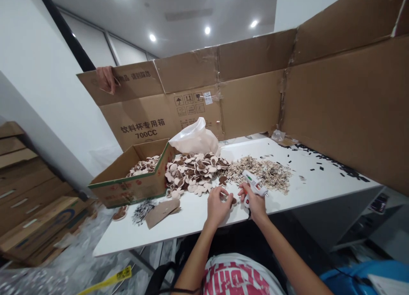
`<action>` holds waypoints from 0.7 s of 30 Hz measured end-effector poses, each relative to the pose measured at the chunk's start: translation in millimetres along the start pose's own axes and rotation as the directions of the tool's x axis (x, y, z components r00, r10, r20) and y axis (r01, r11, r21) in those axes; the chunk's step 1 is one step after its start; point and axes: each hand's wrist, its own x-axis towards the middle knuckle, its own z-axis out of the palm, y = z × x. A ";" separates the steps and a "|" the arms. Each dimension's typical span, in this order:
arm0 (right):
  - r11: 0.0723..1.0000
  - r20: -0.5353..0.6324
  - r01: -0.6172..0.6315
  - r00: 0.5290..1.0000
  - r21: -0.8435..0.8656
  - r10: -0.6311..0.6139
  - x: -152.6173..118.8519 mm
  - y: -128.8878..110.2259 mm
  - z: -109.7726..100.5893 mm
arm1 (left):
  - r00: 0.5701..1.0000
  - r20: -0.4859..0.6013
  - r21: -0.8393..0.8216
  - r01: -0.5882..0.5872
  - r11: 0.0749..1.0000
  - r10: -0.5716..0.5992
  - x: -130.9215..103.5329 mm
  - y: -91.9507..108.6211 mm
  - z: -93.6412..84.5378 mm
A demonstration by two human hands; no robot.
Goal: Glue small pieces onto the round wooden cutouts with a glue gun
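Note:
My right hand (254,203) is wrapped round a white glue gun (254,183) near the front edge of the white table (191,214). Just left of it, my left hand (220,205) is curled with thumb and fingers close together beside a small brown piece (234,201); whatever it may pinch is too small to make out. Behind my left hand lies a heap of pink and brown felt pieces (194,169). A pile of thin beige strips (268,171) spreads behind the glue gun.
An open cardboard box (128,188) of felt pieces stands at the left, near grey cardboard pieces (162,212) and dark strips (142,210). A white plastic bag (196,138) sits behind the heap. Small black pieces (338,163) lie at the right. Tall cardboard walls (252,103) border the back.

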 end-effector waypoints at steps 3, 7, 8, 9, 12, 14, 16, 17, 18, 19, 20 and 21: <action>0.999 -0.011 0.001 1.000 0.036 -0.001 1.8 4.1 -1.1 | 1.000 0.001 0.040 -0.015 0.999 0.015 31.3 -4.5 9.0; 0.999 -0.015 -0.002 1.000 0.054 0.002 3.6 5.7 -0.6 | 0.999 0.032 0.128 -0.045 0.991 0.042 76.4 -16.6 25.9; 0.998 -0.014 -0.005 1.000 0.056 0.006 3.9 5.4 -0.2 | 0.998 0.040 0.157 -0.054 0.986 0.048 83.8 -19.9 30.6; 0.998 -0.011 -0.009 1.000 0.056 0.010 4.2 5.1 0.1 | 0.997 0.050 0.184 -0.064 0.981 0.056 89.0 -23.1 35.3; 0.998 -0.004 -0.016 1.000 0.053 0.017 4.6 4.0 0.3 | 0.994 0.072 0.248 -0.101 0.963 0.085 93.0 -29.1 47.9; 0.998 0.007 -0.017 1.000 0.055 0.016 4.5 3.5 -0.3 | 0.993 0.073 0.280 -0.114 0.953 0.098 90.4 -29.6 53.2; 0.998 0.020 -0.017 1.000 0.056 0.016 4.1 3.4 -1.0 | 0.993 0.068 0.299 -0.117 0.947 0.101 87.6 -27.9 54.7; 0.998 0.024 -0.016 1.000 0.056 0.015 3.9 3.5 -1.2 | 0.993 0.061 0.299 -0.118 0.947 0.104 86.5 -26.5 53.9; 0.998 0.024 -0.015 1.000 0.055 0.014 3.7 3.6 -1.4 | 0.993 0.050 0.291 -0.119 0.949 0.109 85.6 -24.9 52.0; 0.999 0.022 -0.014 1.000 0.053 0.013 3.7 3.7 -1.3 | 0.993 0.032 0.276 -0.118 0.954 0.113 84.8 -23.3 49.3; 0.999 0.021 -0.014 1.000 0.049 0.013 3.6 3.7 -1.2 | 0.993 0.006 0.256 -0.112 0.960 0.114 84.1 -21.7 45.7; 0.999 0.020 -0.015 1.000 0.046 0.014 3.7 3.6 -0.9 | 0.994 -0.023 0.232 -0.101 0.967 0.110 83.3 -20.1 41.7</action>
